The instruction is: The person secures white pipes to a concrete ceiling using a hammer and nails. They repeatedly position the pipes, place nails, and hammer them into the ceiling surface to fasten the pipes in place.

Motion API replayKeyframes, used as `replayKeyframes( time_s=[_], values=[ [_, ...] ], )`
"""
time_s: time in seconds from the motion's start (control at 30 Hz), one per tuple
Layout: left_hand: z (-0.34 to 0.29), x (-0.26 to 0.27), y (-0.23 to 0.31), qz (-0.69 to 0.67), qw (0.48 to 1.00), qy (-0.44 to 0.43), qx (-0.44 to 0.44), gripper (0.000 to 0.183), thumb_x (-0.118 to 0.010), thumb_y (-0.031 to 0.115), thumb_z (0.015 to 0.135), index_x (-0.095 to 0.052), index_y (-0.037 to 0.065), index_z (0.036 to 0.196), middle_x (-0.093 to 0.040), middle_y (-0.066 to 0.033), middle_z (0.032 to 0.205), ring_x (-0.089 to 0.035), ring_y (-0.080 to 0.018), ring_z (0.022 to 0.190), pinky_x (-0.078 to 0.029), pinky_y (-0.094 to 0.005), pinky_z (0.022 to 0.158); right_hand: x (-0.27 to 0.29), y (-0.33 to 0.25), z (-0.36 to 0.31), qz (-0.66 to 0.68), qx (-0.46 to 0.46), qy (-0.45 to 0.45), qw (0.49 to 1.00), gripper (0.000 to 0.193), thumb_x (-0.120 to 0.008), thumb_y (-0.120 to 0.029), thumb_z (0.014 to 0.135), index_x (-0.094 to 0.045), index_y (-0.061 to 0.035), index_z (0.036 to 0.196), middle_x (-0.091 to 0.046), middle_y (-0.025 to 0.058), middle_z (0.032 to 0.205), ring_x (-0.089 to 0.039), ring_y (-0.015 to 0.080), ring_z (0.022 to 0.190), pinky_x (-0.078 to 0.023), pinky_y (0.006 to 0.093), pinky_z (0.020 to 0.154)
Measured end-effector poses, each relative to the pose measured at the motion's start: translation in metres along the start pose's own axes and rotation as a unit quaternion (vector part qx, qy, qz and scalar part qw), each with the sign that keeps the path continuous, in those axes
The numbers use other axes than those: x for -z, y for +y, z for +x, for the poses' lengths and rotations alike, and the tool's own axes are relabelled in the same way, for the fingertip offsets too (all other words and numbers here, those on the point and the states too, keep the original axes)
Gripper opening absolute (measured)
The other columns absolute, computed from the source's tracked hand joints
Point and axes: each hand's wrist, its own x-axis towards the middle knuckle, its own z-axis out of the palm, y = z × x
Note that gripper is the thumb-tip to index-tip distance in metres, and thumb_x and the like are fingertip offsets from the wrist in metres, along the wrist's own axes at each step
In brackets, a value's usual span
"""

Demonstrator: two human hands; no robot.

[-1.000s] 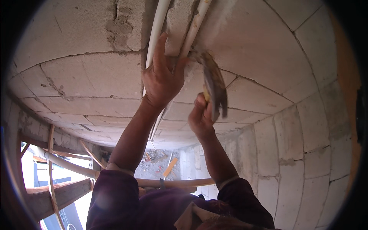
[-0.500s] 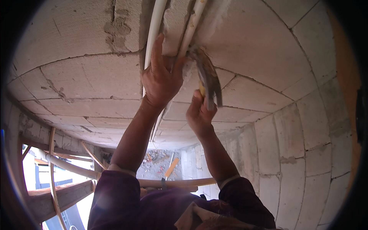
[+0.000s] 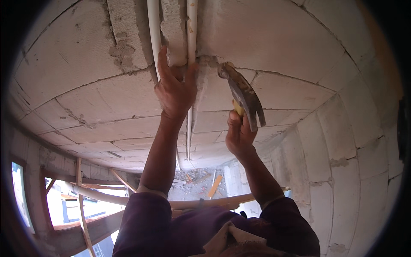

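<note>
My left hand (image 3: 176,91) lies against the wall across two pale pipes. Its forefinger stretches along the left pipe (image 3: 153,25), and its thumb is spread over the right pipe (image 3: 192,32). The other fingers are bent and partly hidden between the pipes; nothing shows in them. My right hand (image 3: 241,136) is closed round the yellowish handle of a claw hammer (image 3: 244,92). The hammer's dark, worn head is to the right of the pipes, apart from my left hand, its claw toward me. Both pipes run along grooves cut into the block wall (image 3: 274,38).
A second block wall (image 3: 325,171) stands to the right. A long rounded pole (image 3: 192,203) crosses close to my body. Timber braces (image 3: 81,192) frame an opening at the left. Rubble and an orange-brown board (image 3: 215,186) lie on the floor below.
The hammer and my right hand have moved right, away from the pipes. My left hand stays on the pipes. The whole view has shifted and turned a little.
</note>
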Motion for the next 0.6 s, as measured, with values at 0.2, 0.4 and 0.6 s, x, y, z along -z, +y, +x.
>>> replayKeyframes(
  time_s=[0.2, 0.4, 0.6],
  values=[
    [-0.001, -0.002, -0.001, -0.004, 1.0, 0.008, -0.014, 0.076, -0.079, 0.019, 0.079, -0.034, -0.004, 0.136, -0.044, 0.0071, 0.048, -0.04, -0.0041, 0.043, -0.035, -0.018, 0.048, 0.072, -0.006, -0.126, 0.017, -0.345, -0.064, 0.936, 0.031, -0.047, -0.025, 0.097, -0.056, 0.0011, 0.112, -0.047, -0.0022, 0.063, -0.04, 0.0053, 0.052, -0.036, 0.0229, 0.048],
    [0.006, 0.001, 0.011, 0.037, 0.999, 0.011, -0.003, 0.077, -0.078, 0.014, 0.079, -0.032, -0.007, 0.136, -0.047, 0.0071, 0.049, -0.045, -0.0046, 0.045, -0.039, -0.0177, 0.059, 0.146, -0.005, -0.24, -0.102, -0.492, -0.025, 0.864, 0.034, -0.043, -0.029, 0.099, -0.058, -0.0013, 0.112, -0.048, 0.0015, 0.062, -0.045, 0.0086, 0.053, -0.038, 0.0271, 0.048],
    [0.005, -0.001, 0.017, 0.002, 0.999, 0.018, 0.031, 0.074, -0.077, 0.011, 0.079, -0.033, -0.006, 0.137, -0.047, 0.0066, 0.05, -0.043, -0.0051, 0.045, -0.04, -0.0192, 0.059, 0.178, -0.037, -0.256, -0.143, -0.595, 0.008, 0.79, 0.031, -0.048, -0.024, 0.097, -0.058, -0.0003, 0.115, -0.059, 0.0128, 0.071, -0.059, 0.0243, 0.062, -0.046, 0.0358, 0.058]
  ],
)
